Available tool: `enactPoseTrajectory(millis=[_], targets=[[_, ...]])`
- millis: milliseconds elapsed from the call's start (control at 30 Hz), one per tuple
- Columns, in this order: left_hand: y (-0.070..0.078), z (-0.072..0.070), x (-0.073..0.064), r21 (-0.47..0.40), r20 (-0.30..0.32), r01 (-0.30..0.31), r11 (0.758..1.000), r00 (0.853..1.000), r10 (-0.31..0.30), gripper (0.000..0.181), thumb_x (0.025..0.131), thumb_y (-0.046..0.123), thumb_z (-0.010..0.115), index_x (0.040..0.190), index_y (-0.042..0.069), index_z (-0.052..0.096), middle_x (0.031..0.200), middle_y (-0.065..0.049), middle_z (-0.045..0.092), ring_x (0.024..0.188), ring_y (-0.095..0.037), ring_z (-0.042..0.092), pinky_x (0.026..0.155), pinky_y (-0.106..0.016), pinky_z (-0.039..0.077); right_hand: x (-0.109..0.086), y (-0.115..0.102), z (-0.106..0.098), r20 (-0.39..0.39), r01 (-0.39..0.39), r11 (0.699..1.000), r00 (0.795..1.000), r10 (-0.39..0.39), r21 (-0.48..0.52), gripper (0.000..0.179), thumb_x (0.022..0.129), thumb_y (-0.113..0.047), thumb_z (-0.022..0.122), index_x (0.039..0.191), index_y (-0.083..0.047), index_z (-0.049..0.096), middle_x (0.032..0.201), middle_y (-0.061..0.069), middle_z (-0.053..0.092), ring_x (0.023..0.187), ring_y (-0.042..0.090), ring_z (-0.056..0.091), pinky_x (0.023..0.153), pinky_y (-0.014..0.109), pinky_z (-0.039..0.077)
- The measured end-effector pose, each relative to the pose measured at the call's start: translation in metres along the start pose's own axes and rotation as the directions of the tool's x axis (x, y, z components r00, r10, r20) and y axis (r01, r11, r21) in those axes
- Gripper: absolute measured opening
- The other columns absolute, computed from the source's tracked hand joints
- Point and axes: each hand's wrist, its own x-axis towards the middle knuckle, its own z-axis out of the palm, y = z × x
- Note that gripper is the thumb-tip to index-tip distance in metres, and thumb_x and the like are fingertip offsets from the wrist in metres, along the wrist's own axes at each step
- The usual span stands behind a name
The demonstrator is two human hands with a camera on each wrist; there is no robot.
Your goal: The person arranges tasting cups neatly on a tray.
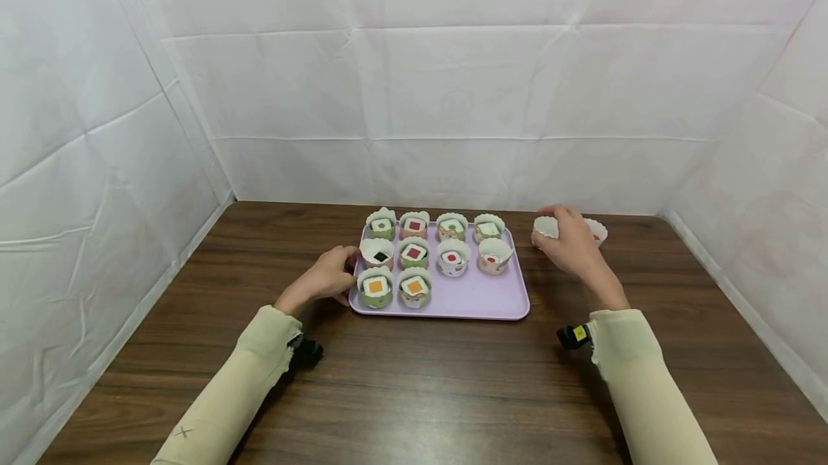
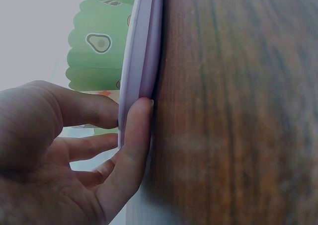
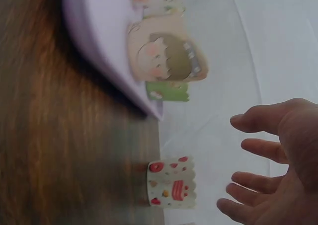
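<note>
At the left side of the lavender tray (image 1: 475,300), my left hand (image 1: 328,275) pinches the rim between thumb and fingers, as the left wrist view shows. Several scallop-edged paper cups stand on the tray in rows, each with a small white square piece inside. A green cup with avocado prints (image 2: 97,43) is close to my left fingers. My right hand (image 1: 572,241) hovers right of the tray with its fingers spread and nothing in them. Under and beside it are a paper cup with cake prints (image 3: 171,184) and another cup (image 1: 598,231), partly hidden by the hand.
The tray lies on a dark wooden table (image 1: 388,386) near its back edge. White cloth (image 1: 453,84) hangs as a wall behind and on both sides. A cup with a printed girl's face (image 3: 166,56) stands at the tray's right side.
</note>
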Motion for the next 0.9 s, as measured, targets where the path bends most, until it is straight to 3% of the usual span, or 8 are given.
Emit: enactPoseTrajectory(millis=[200,500,900], targets=[[-0.001,0.000,0.001,-0.005,0.005,-0.002,1.000,1.000,0.002,0.053,0.084,-0.007,0.052,0.137,-0.006,0.052,0.126,-0.028,0.048,0.089,-0.033,0.064,0.056,-0.032,0.065,0.001,0.012,0.007,0.005,-0.019,1.000,1.000,0.019,-0.024,0.055,0.096,-0.019,0.067,0.141,0.008,0.051,0.148,0.037,0.042,0.141,0.053,0.038,0.112,0.072,0.038],[-0.002,-0.001,0.002,-0.002,0.006,-0.003,1.000,1.000,0.003,0.056,0.085,-0.007,0.053,0.141,-0.006,0.051,0.127,-0.028,0.048,0.091,-0.033,0.064,0.057,-0.032,0.066,0.004,0.024,0.012,0.149,-0.022,0.998,0.988,0.030,-0.054,0.065,0.097,-0.020,0.067,0.149,0.010,0.042,0.154,0.045,0.028,0.147,0.058,0.024,0.116,0.076,0.031],[-0.004,-0.001,0.002,-0.012,0.008,-0.010,1.000,1.000,0.010,0.054,0.085,-0.007,0.054,0.139,-0.006,0.051,0.126,-0.028,0.049,0.090,-0.033,0.064,0.056,-0.032,0.066,0.003,0.026,0.013,0.142,-0.033,0.996,0.989,0.045,-0.080,0.047,0.098,-0.019,0.064,0.133,0.011,0.055,0.152,0.046,0.030,0.146,0.058,0.025,0.116,0.074,0.033]])
